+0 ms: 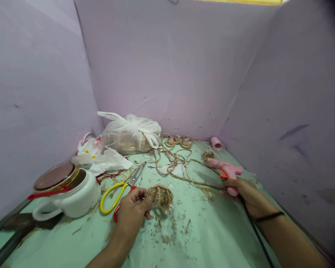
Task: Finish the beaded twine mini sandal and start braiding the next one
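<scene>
Between the thumb and fingers of my left hand (135,208) is a small woven jute piece (161,197), rounded and hollow-looking, held just over the table. My right hand (244,191) grips the handle of a pink glue gun (226,169) with an orange trigger; its nozzle points left and a black cord trails down past my wrist. Jute twine (173,163) lies in loose loops across the middle, one strand running to my right hand. Scissors (125,186) with a yellow and a red handle lie partly behind my left hand. Another small jute coil (208,154) sits by the nozzle.
At left stands a white mug (80,197) with a gold-rimmed lid (56,176) and a red-handled item on it. Behind are crumpled paper (110,160) and a tied plastic bag (131,136). Jute slippers-like pieces (186,143) and a pink roll (217,143) lie by the back wall. Fibre scraps litter the table.
</scene>
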Motion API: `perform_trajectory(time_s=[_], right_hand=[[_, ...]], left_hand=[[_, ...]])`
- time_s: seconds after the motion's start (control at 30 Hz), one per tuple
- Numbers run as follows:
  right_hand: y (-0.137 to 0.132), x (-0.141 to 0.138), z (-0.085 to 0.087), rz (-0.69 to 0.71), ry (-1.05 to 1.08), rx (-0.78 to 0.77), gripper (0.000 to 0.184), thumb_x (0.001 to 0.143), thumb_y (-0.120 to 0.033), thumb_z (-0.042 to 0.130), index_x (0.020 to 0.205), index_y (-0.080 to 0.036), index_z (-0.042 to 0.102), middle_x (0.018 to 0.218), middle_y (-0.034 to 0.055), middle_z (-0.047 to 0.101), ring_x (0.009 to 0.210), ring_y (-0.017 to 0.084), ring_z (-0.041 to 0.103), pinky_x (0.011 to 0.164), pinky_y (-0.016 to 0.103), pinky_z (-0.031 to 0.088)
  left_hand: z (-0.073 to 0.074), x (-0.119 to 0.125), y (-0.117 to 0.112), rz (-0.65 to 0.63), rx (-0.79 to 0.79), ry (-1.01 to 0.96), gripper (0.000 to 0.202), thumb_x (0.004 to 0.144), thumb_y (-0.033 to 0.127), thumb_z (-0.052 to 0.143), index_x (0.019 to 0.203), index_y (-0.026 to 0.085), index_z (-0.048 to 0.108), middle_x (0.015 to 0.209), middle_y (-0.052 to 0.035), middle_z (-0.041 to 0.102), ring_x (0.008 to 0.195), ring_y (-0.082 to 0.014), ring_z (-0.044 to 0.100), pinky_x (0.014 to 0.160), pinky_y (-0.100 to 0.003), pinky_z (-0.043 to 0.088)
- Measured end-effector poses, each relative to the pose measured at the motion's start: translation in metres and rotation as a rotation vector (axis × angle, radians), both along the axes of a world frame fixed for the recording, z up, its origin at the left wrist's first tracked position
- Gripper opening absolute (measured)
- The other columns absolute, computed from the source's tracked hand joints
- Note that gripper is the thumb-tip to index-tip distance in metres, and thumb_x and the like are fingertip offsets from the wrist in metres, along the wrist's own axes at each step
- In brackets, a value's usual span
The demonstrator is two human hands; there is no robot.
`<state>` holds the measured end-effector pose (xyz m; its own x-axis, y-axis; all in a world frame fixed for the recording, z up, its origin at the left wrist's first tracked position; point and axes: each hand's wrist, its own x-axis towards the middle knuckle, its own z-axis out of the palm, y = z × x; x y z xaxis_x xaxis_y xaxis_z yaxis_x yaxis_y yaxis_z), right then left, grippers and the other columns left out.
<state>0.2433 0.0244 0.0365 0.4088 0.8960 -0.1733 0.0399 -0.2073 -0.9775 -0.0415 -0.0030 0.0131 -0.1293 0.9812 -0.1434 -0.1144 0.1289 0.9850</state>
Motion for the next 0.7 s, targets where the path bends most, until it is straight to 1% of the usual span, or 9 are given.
perform_trajectory(time_s=[0.07,0.1,0.13,0.2,0.27,0.37,0.43,0.57,0.7], right_hand=[[-0.017,-0.012,0.007,0.03,0.017,0.015,0.016,0.054,-0.014,0.065,0.064,-0.02,0.055,0.058,-0.0046,0.054,0.048,0.01,0.047,0.045,0.019,0.047],[-0.026,-0.02,0.01,0.067,0.02,0.033,0.015,0.056,-0.017,0.067,0.064,-0.02,0.054,0.058,-0.0045,0.053,0.048,0.009,0.046,0.042,0.017,0.044],[-0.035,-0.027,0.012,0.156,0.012,0.065,0.015,0.061,-0.022,0.066,0.06,-0.02,0.051,0.052,-0.0049,0.049,0.044,0.008,0.041,0.039,0.017,0.039],[-0.051,-0.042,0.013,0.304,-0.037,0.119,0.019,0.068,-0.03,0.064,0.062,-0.019,0.051,0.051,-0.0042,0.048,0.044,0.009,0.041,0.04,0.019,0.038],[-0.062,-0.052,0.011,0.377,-0.114,0.184,0.021,0.072,-0.039,0.061,0.074,-0.019,0.055,0.053,-0.0034,0.048,0.046,0.011,0.042,0.041,0.02,0.038],[-0.07,-0.058,0.003,0.49,-0.179,0.261,0.031,0.082,-0.045,0.047,0.094,-0.019,0.058,0.055,-0.0012,0.05,0.047,0.013,0.043,0.042,0.023,0.039],[-0.072,-0.057,-0.004,0.53,-0.216,0.3,0.033,0.085,-0.044,0.043,0.102,-0.021,0.058,0.059,0.0004,0.053,0.048,0.014,0.045,0.042,0.024,0.041],[-0.075,-0.053,-0.017,0.559,-0.4,0.317,0.033,0.082,-0.041,0.049,0.11,-0.025,0.056,0.068,0.0027,0.059,0.056,0.018,0.055,0.046,0.026,0.048],[-0.077,-0.056,-0.024,0.558,-0.546,0.356,0.028,0.078,-0.042,0.054,0.1,-0.025,0.061,0.073,0.0041,0.065,0.064,0.022,0.06,0.055,0.03,0.053]], left_hand=[[0.001,0.001,0.0,0.007,-0.006,-0.001,0.021,0.056,0.029,0.066,0.063,0.014,0.054,0.043,0.0068,0.049,0.036,-0.0069,0.042,0.035,-0.019,0.037],[0.002,0.001,0.0,0.007,-0.012,-0.004,0.021,0.056,0.03,0.066,0.064,0.014,0.054,0.044,0.0067,0.049,0.035,-0.0069,0.042,0.035,-0.019,0.037],[0.003,0.002,-0.001,0.005,-0.018,-0.007,0.022,0.056,0.03,0.066,0.064,0.014,0.054,0.044,0.0067,0.049,0.035,-0.0069,0.042,0.034,-0.019,0.037],[0.004,0.002,-0.002,-0.005,-0.027,-0.005,0.023,0.056,0.032,0.066,0.064,0.014,0.053,0.043,0.0067,0.048,0.033,-0.0069,0.042,0.033,-0.019,0.037],[0.005,0.003,-0.004,-0.019,-0.037,0.009,0.024,0.058,0.034,0.065,0.064,0.015,0.052,0.04,0.0068,0.047,0.031,-0.0069,0.04,0.031,-0.019,0.035],[0.006,0.004,-0.008,-0.036,-0.057,0.014,0.026,0.058,0.036,0.065,0.065,0.016,0.051,0.036,0.007,0.046,0.029,-0.0067,0.038,0.029,-0.018,0.032],[0.006,0.004,-0.009,-0.04,-0.072,0.016,0.026,0.059,0.037,0.064,0.065,0.016,0.05,0.034,0.0067,0.047,0.027,-0.0063,0.036,0.028,-0.017,0.031],[0.007,0.005,-0.009,-0.044,-0.099,-0.017,0.025,0.06,0.036,0.064,0.064,0.016,0.049,0.032,0.0064,0.047,0.025,-0.0062,0.035,0.026,-0.017,0.031],[0.007,0.006,-0.009,-0.047,-0.106,-0.03,0.024,0.06,0.035,0.064,0.063,0.016,0.048,0.032,0.0064,0.047,0.025,-0.0066,0.036,0.025,-0.018,0.032]])
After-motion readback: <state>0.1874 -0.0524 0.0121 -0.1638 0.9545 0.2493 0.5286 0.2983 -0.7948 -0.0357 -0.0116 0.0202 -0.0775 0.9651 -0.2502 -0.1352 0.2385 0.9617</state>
